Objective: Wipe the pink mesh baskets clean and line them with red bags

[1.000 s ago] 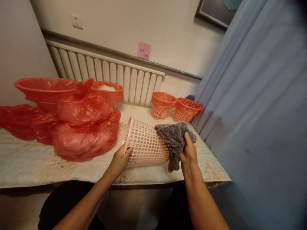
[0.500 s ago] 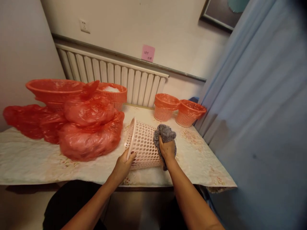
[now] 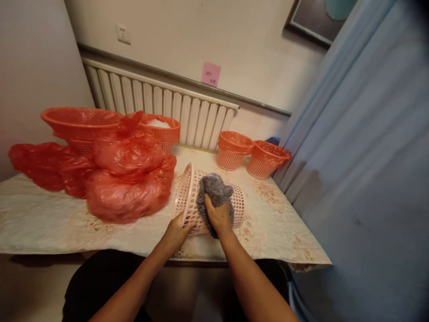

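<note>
A pale pink perforated plastic wastebasket point(image 3: 238, 203) lies on its side on the table, its open rim facing left. My left hand point(image 3: 176, 232) grips the rim at the near side, thumb on the outside and the other fingers partly hidden. Against the basket's side, around its middle, my right hand point(image 3: 219, 214) presses a bunched grey cloth point(image 3: 216, 188). Its fingers are mostly covered by the cloth.
Red plastic bags point(image 3: 130, 192), full and knotted, pile up on the left of the flowered tablecloth point(image 3: 275, 232). Behind them stand a red-lined large basket point(image 3: 80, 123) and a smaller one point(image 3: 167, 134). Two lined baskets point(image 3: 231, 154) stand back right, beside a blue curtain point(image 3: 351, 156).
My right hand has slid the cloth left along the basket, from the base end to the middle of its side. My left hand keeps its hold on the rim. The view has shifted slightly.
</note>
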A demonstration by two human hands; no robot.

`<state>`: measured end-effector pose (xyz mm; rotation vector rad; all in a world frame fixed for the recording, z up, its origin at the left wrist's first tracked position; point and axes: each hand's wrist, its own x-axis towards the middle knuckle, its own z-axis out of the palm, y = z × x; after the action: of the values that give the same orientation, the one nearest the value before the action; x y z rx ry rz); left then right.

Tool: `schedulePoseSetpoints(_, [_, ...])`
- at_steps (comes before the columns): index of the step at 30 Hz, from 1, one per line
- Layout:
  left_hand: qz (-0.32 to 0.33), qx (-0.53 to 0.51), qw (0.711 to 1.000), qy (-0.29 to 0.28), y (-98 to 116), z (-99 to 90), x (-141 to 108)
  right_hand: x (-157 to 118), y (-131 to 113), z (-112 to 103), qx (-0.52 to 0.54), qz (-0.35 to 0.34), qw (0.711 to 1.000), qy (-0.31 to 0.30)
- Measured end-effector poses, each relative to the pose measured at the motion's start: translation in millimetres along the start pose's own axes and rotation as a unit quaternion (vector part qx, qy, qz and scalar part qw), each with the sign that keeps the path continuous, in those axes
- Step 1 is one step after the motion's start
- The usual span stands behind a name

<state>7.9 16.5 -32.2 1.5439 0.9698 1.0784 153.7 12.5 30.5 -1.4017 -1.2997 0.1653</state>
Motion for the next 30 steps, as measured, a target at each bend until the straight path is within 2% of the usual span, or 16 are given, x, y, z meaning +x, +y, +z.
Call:
schedulePoseSetpoints(3, [-0.001, -0.032, 0.999, -0.010, 0.0, 0.3, -1.5, -19.0, -15.2, 18.7, -0.010, -0.022, 1.000, 0.005])
schedulePoseSetpoints(5, [-0.006, -0.046, 0.999, -0.018, -0.8, 0.2, -2.6, -23.2, -13.1, 23.5, -0.022, -0.055, 0.998, 0.013])
schedulePoseSetpoints(7, [-0.013, -0.045, 0.999, -0.017, -1.4, 0.4, -3.3, -20.0, -3.9, 22.0, -0.018, -0.092, 0.996, -0.009])
schedulePoseSetpoints(9, [-0.014, -0.028, 0.999, -0.011, -1.2, 0.9, -3.4, -11.7, 8.0, 15.9, -0.009, -0.110, 0.993, -0.033])
schedulePoseSetpoints(15, [-0.018, 0.016, 1.000, -0.015, 1.5, 0.9, -3.9, 14.6, 44.5, -18.3, -0.019, -0.091, 0.995, -0.048])
schedulePoseSetpoints(17, [-0.013, 0.020, 1.000, -0.019, 1.6, 1.7, -4.7, 17.9, 59.0, -32.3, -0.039, -0.090, 0.995, -0.029])
schedulePoseSetpoints(21, [0.002, 0.024, 0.999, -0.029, 1.0, 6.3, -7.3, 13.1, 86.0, -53.5, -0.098, -0.054, 0.993, 0.048])
schedulePoseSetpoints(25, [-0.005, 0.034, 0.999, -0.041, -4.0, 5.7, -10.7, 3.2, 97.6, -59.4, -0.117, -0.016, 0.989, 0.092])
schedulePoseSetpoints(30, [-0.006, 0.054, 0.996, -0.074, -25.8, -7.2, -15.9, 6.3, 99.6, -56.2, -0.104, -0.017, 0.990, 0.094])
